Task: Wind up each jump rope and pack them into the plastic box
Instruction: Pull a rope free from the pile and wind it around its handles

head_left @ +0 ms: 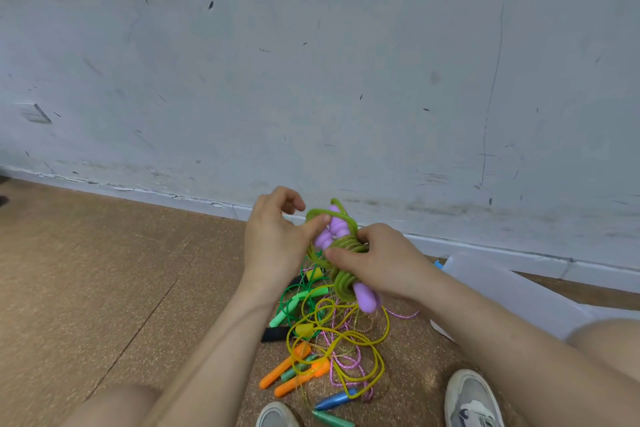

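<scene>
The right hand [381,263] gripped the green jump rope [343,282], which was coiled round its purple handles [337,224] above the floor [121,270]. The left hand [273,239] was loosely curled and held nothing, its thumb touching a loop. Tangled jump ropes [346,347] lay below, near the plastic box [519,295].

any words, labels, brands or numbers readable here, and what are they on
None can be read in this view.
Purple handles of the green rope: plain, no print shows.
Plastic box: no label visible.
Shoes: dark markings, not legible as letters.
Wall: scuff marks only; the pale rectangle at its left is too faint to read.
</scene>
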Demonstrator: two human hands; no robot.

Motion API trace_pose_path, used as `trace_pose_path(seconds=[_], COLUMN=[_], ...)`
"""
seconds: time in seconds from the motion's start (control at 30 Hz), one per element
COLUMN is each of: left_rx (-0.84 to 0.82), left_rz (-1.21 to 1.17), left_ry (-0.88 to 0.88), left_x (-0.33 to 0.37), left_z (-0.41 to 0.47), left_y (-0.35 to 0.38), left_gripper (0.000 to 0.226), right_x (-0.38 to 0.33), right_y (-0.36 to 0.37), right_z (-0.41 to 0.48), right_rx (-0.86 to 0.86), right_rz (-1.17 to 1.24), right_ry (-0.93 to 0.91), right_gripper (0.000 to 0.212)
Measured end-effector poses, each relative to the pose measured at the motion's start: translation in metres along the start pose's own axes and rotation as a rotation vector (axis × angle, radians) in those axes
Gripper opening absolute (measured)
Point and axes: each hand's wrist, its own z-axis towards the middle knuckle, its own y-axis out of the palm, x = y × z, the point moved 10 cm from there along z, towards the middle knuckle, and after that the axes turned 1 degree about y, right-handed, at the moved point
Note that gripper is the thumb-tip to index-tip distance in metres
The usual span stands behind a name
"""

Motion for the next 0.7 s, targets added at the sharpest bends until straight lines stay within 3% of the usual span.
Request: trace_pose_path(seconds=[0.07,0.23,0.37,0.47,0.6,0.7], left_rx=[0.035,0.121,0.01,-0.039,0.016,0.084], left_rz=[0.036,0.066,-0.127,0.062,0.141,0.047], left_ry=[0.02,-0.007,-0.12,0.009,0.133,-0.001], left_x=[0.001,0.008,0.0,0.015,0.03,0.019], left_z=[-0.002,-0.008,-0.004,-0.008,-0.014,-0.012], left_y=[-0.001,-0.003,0.012,0.017,0.016,0.014], left_gripper=[0.034,0.035,0.023,0.011,0.018,0.011], right_x=[0.001,-0.007,-0.005,0.002,0.004,-0.005], right_y=[-0.002,-0.003,-0.005,-0.01,-0.007,-0.009], right_z=[0.001,-0.008,-0.008,-0.007,-0.008,-0.01], right_rx=[0.029,0.093,0.108,0.147,0.182,0.295], right_rz=[0.047,-0.111,-0.093,-0.102,-0.183,-0.36], right_ry=[0.022,0.009,0.035,0.065,0.054,0.007], right_gripper=[0.041,0.046,0.055,0.058,0.049,0.044])
